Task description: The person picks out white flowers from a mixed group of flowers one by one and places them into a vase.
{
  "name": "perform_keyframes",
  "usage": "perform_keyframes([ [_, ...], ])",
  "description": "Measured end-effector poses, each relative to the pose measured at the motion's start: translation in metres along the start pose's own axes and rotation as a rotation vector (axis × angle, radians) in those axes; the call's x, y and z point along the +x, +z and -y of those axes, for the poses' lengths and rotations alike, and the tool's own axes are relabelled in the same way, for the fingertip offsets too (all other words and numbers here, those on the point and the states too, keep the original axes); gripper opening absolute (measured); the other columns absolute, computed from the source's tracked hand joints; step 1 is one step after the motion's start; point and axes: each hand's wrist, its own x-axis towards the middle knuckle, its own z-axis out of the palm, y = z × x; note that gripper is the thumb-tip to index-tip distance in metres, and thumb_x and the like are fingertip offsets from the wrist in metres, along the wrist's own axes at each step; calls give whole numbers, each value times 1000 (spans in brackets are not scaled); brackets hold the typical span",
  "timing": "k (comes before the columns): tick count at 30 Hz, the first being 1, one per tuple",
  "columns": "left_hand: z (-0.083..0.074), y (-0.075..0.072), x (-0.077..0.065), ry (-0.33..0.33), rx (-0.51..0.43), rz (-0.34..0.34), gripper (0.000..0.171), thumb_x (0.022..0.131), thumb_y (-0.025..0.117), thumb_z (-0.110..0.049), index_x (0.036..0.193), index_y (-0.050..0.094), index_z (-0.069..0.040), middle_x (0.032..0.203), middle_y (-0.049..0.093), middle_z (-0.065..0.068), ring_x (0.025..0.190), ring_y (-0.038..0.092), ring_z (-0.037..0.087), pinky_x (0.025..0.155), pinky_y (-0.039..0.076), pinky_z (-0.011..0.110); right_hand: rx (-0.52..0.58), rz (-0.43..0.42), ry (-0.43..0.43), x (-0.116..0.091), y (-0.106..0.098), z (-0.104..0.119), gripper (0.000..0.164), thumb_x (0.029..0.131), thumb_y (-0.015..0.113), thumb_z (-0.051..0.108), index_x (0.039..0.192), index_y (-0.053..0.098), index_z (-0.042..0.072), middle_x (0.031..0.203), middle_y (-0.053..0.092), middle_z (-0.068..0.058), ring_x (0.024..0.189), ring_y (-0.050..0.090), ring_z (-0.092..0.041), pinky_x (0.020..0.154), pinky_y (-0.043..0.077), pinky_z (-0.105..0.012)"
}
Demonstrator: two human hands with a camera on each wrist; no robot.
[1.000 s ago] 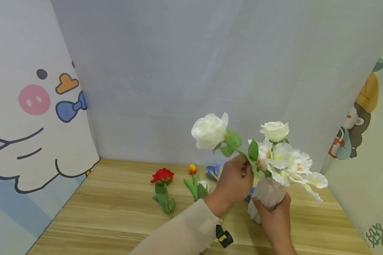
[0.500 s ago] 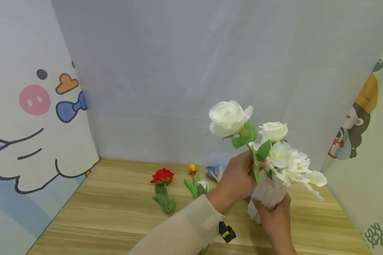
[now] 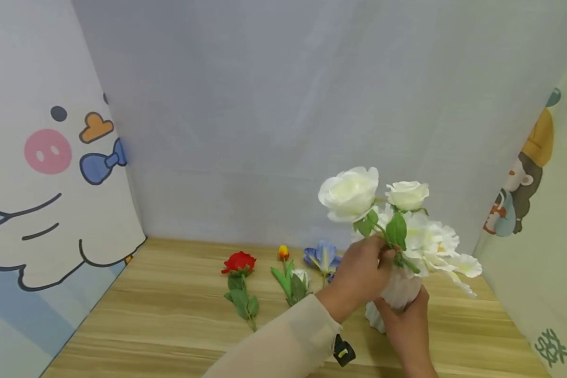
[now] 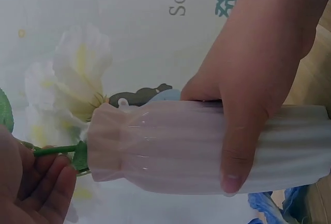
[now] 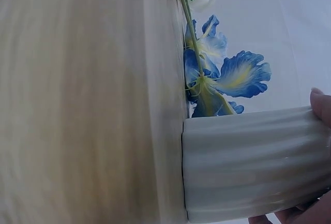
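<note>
In the head view my left hand [image 3: 359, 275] pinches the green stem of a large white rose [image 3: 349, 194] at the mouth of a pale ribbed vase [image 3: 403, 286]. The left wrist view shows that stem [image 4: 54, 150] between the fingers, its lower end at the vase's rim. My right hand [image 3: 408, 323] grips the vase body from the right, thumb across the side. A smaller white rose [image 3: 408, 196] and ruffled white flowers [image 3: 432, 241] stand in the vase. The vase's base [image 5: 196, 167] rests on the tabletop in the right wrist view.
On the wooden table [image 3: 170, 315] lie a red rose [image 3: 239, 262], an orange-yellow tulip [image 3: 283, 253], a white flower [image 3: 300, 277] and blue irises [image 3: 323, 256], left of the vase. A grey-white backdrop [image 3: 245, 131] and printed side panels [image 3: 52, 210] enclose the table.
My left hand has moved right with the white rose. Its bloom swung right and up, then dipped down, close beside the smaller rose. The right hand stays on the vase.
</note>
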Motion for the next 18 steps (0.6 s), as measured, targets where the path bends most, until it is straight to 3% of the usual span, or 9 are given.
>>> perform_keyframes([
  [3, 2, 7, 1, -13, 4, 9, 22, 99, 45, -26, 80, 52, -19, 70, 47, -7, 57, 42, 8, 49, 36, 21, -9, 0, 9, -1, -1, 1, 81, 76, 79, 23, 137, 27, 11, 116, 47, -5, 96, 50, -14, 75, 41, -21],
  [12, 8, 27, 4, 47, 81, -22, 22, 98, 47, -21, 80, 58, -22, 76, 49, -11, 72, 45, 2, 58, 37, 16, -46, 11, -11, -1, -3, 1, 83, 79, 76, 22, 140, 21, 7, 118, 42, -11, 97, 48, -18, 74, 41, -25],
  [15, 8, 30, 5, 18, 0, -35, 25, 95, 50, -19, 71, 57, -18, 69, 49, -9, 60, 43, 4, 49, 37, 18, -47, 14, -21, -1, -3, 0, 81, 80, 75, 20, 140, 22, 7, 116, 42, -12, 95, 48, -18, 73, 42, -26],
  [18, 7, 30, 3, -65, -143, -78, 20, 92, 54, -23, 73, 53, -17, 71, 48, -7, 56, 42, 6, 44, 38, 22, -35, -2, -32, 0, -2, 0, 80, 78, 77, 18, 138, 25, 7, 115, 45, -10, 94, 48, -17, 74, 41, -25],
])
